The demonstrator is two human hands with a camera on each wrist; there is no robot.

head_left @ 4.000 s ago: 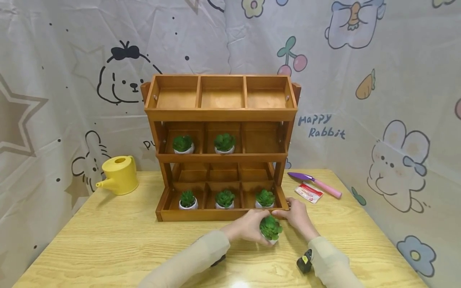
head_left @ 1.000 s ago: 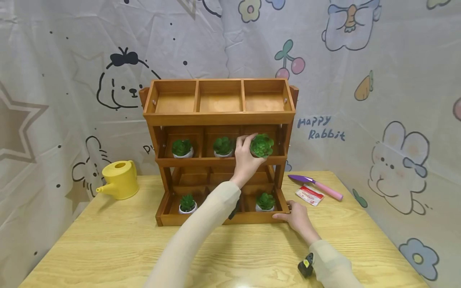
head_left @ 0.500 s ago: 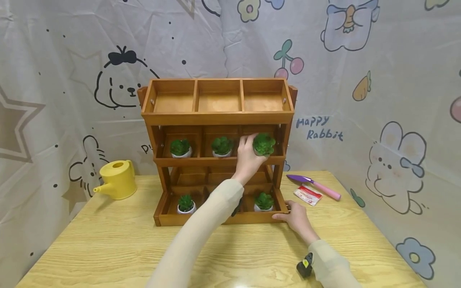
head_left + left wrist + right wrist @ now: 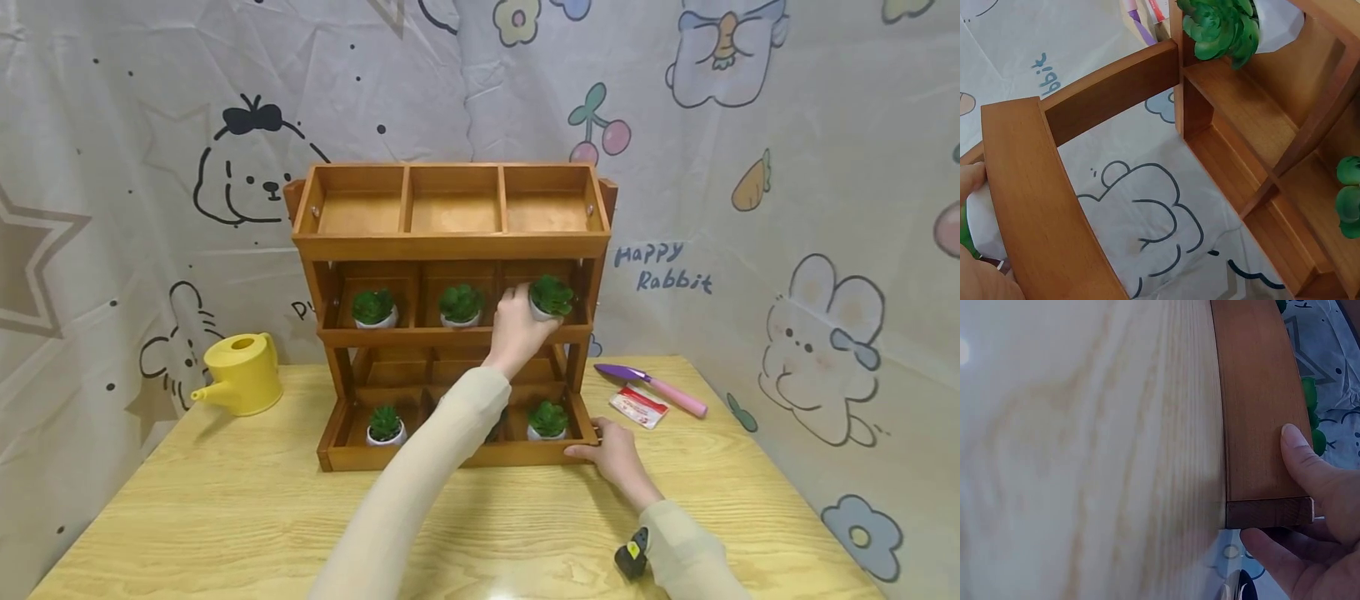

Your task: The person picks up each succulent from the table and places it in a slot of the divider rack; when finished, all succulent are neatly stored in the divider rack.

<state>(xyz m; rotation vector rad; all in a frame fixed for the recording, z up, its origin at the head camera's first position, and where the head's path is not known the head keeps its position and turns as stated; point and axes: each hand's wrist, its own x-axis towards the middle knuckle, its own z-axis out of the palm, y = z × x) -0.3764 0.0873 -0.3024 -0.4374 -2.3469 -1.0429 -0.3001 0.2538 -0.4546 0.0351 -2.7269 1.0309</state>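
My left hand (image 4: 517,329) holds a small potted succulent (image 4: 551,296) at the right compartment of the middle tier of a wooden plant shelf (image 4: 450,246). Its white pot shows under the green leaves. In the left wrist view, part of that white pot (image 4: 986,225) shows behind the tier's front board, beside my fingers. My right hand (image 4: 618,454) grips the right front corner of the bottom tier. In the right wrist view the thumb (image 4: 1300,453) lies on the front board, with fingers round its end. Another succulent (image 4: 461,304) sits in the middle compartment beside my left hand.
More potted succulents stand at middle left (image 4: 374,307), bottom left (image 4: 386,425) and bottom right (image 4: 547,419). My left sleeve covers the bottom middle compartment. A yellow watering can (image 4: 243,375) stands left; a purple trowel with pink handle (image 4: 675,396) and a red-white packet (image 4: 639,406) lie right.
Over the four seconds, my left hand has raised the succulent from before the bottom tier to the middle tier's right compartment. Lately the pot has tipped more upright. My right hand stays at the corner.
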